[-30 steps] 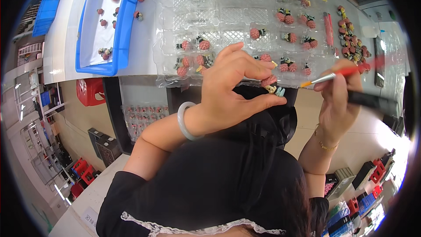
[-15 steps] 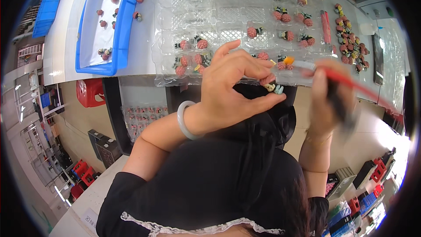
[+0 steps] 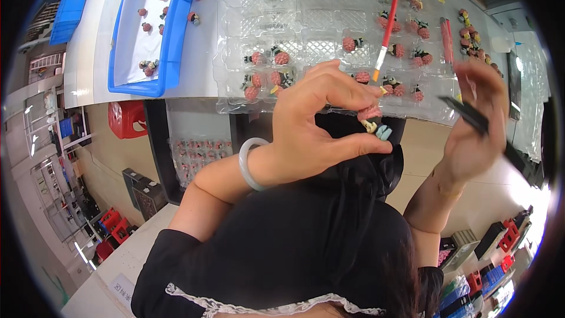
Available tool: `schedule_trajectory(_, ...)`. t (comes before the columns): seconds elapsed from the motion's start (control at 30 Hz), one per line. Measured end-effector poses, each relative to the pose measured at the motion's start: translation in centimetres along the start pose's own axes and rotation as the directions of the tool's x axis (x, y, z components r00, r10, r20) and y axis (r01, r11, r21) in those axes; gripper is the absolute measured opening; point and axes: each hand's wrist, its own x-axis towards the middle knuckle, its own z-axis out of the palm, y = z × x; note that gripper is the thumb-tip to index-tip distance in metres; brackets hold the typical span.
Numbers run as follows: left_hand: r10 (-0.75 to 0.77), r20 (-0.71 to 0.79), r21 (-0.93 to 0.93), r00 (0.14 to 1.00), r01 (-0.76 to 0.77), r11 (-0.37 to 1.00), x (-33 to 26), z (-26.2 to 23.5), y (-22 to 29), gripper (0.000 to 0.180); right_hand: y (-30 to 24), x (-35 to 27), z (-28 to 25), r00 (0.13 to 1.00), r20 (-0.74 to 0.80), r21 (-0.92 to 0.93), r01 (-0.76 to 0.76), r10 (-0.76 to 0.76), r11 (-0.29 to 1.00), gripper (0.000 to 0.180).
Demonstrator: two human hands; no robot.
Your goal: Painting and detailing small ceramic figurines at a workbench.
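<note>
Small pink figurine (image 3: 368,114) sits just right of the picture's centre, pinched by the left hand (image 3: 299,115); thumb and fingertips nearly close on it at opposite ends, palm arched and hollow. Right hand (image 3: 469,156), right of centre, is motion-blurred: fingers half curled, seemingly keeping loose hold of a flat dark tool (image 3: 468,115) across the palm; exact grip I cannot tell. Judged handling: piece very light, stiff, probably hard resin or plastic; knobbly pink part should give good purchase, smoother pale blue end likely slips more, thin projections and paint look easiest to harm. Best hold: 2 fingertips on the bulkier pink mass, lightly. Red brush (image 3: 389,26) slants over the trays at upper centre, slim glossy handle, silvery ferrule, orange tip, clear of both hands. Clear trays (image 3: 321,9) are thin, shiny, moulded in shallow pockets, with similar figurines (image 3: 349,43) lying in several. Upper left, a rigid blue bin (image 3: 175,41) with a smooth white lining; left wrist wears a pale, polished bangle (image 3: 246,165)
</note>
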Motion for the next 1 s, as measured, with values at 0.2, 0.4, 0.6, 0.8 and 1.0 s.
schedule_trajectory(0.2,0.150,0.087,0.109,0.985,-0.159,0.981,0.2,-0.4,0.5,0.050,-1.9,-4.6,0.8,0.931,0.208,0.118,0.279,-0.298,0.953,0.037)
schedule_trajectory(0.4,0.183,0.148,0.151,0.972,-0.205,0.967,0.4,-0.7,1.2,0.052,-1.6,-5.2,0.6,0.883,0.367,0.346,0.162,-0.292,0.924,0.037)
schedule_trajectory(0.6,0.189,0.144,0.188,0.971,-0.215,0.958,0.3,-0.6,1.8,0.051,-2.0,-5.6,0.6,0.892,0.383,0.361,0.093,-0.239,0.928,0.036)
schedule_trajectory(0.8,0.164,0.020,0.214,0.986,-0.164,0.963,0.6,-0.1,2.2,0.033,-2.5,-5.4,0.5,0.876,0.412,0.344,0.105,-0.251,0.933,0.038)
schedule_trajectory(1.0,0.158,0.028,0.242,0.987,-0.160,0.957,0.6,-0.2,2.3,0.031,-2.5,-5.3,0.4,0.864,0.436,0.331,0.107,-0.252,0.938,0.040)
